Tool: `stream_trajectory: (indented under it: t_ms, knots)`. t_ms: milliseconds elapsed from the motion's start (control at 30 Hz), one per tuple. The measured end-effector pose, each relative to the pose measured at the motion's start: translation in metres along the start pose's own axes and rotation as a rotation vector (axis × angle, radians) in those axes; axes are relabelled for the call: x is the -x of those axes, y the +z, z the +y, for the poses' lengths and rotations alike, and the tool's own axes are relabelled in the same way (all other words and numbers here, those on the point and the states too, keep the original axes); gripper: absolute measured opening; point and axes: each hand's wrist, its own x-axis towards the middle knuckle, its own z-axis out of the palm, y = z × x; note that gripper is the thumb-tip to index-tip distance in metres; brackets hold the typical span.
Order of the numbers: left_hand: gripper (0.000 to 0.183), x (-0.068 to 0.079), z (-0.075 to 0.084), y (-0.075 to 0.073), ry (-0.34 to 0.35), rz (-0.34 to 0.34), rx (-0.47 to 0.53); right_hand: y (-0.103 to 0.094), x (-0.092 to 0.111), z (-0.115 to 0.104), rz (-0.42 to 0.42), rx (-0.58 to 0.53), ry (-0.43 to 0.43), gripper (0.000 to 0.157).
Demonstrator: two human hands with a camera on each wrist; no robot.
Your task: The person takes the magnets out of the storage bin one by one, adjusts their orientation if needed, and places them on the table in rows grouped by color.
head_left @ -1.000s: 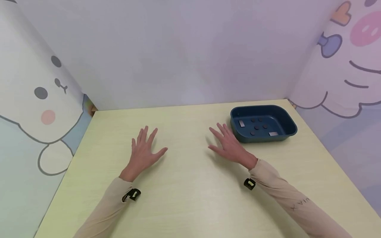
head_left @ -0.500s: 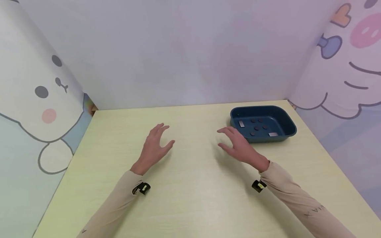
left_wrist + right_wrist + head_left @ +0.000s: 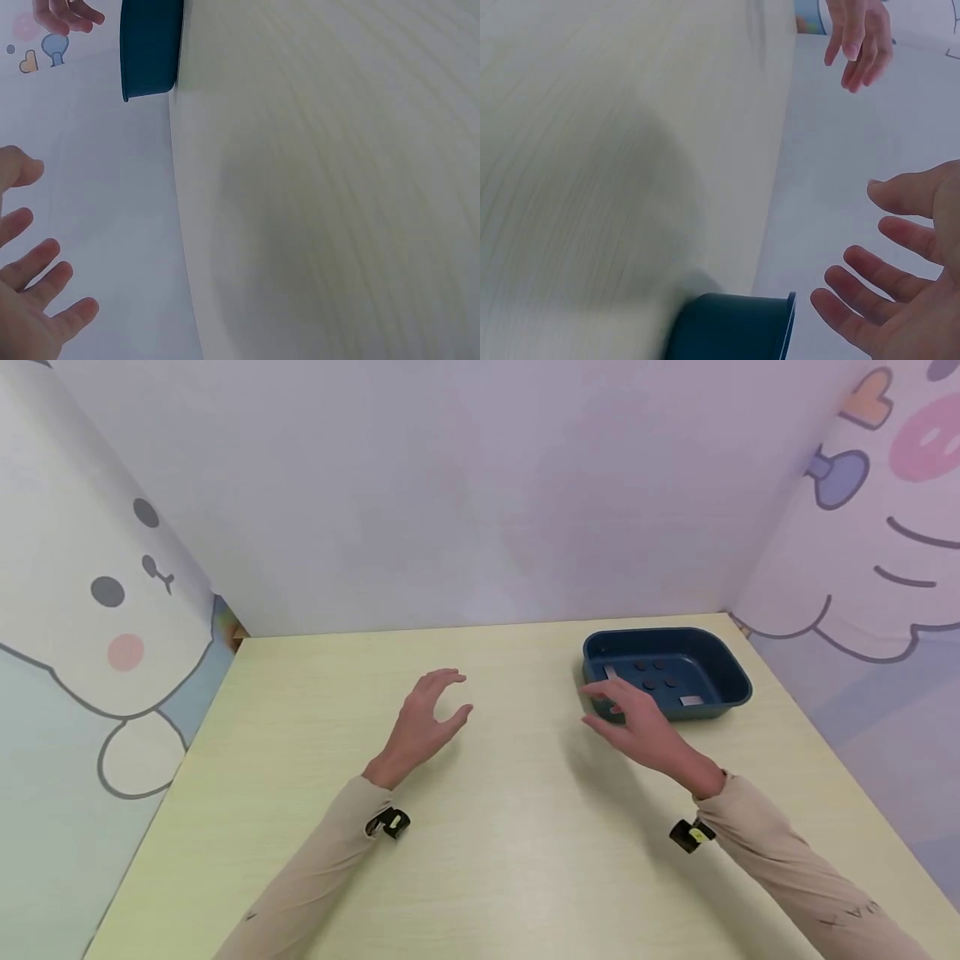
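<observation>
My left hand hovers over the middle of the table, thumb apart from loosely bent fingers, with nothing in it. In the left wrist view its fingers are spread. My right hand is in the air by the near left corner of a dark blue plastic tub, hiding part of its rim. Nothing is in that hand either; the right wrist view has its fingers loosely bent and apart. Inside the tub lie several small dark round pieces and pale rectangular pieces.
The pale wood-patterned table meets a plain back wall. Side panels with cartoon prints stand left and right. The tub sits at the table's far right corner. Both sleeves carry a small black wrist device.
Both hands have shifted to the right, the right one now overlapping the tub's near left corner in view. Their fingers have gone from spread straight to loosely bent. The tub stays put.
</observation>
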Motion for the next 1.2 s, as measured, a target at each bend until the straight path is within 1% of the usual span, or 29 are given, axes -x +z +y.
stream_trajectory:
  t_ms: [333,533,633,800,1000,1200]
  knots:
    - [0.035,-0.017,0.01,0.021,0.087,-0.011,0.062,-0.019,0.01,0.006,0.07,0.044,-0.017,0.035]
    - [0.032,-0.029,0.018,0.031,0.121,-0.027,0.091,-0.031,0.016,0.009,0.118,0.073,-0.018,0.032]
    - [0.031,-0.034,0.021,0.037,0.134,-0.037,0.103,-0.037,0.019,0.012,0.142,0.077,-0.005,0.03]
    - [0.029,-0.041,0.025,0.049,0.152,-0.053,0.116,-0.048,0.026,0.017,0.158,0.092,0.016,0.031]
    - [0.029,-0.049,0.032,0.061,0.175,-0.084,0.13,-0.055,0.032,0.025,0.177,0.087,0.06,0.029]
    - [0.028,-0.057,0.039,0.074,0.195,-0.111,0.131,-0.063,0.036,0.035,0.203,0.085,0.081,0.027]
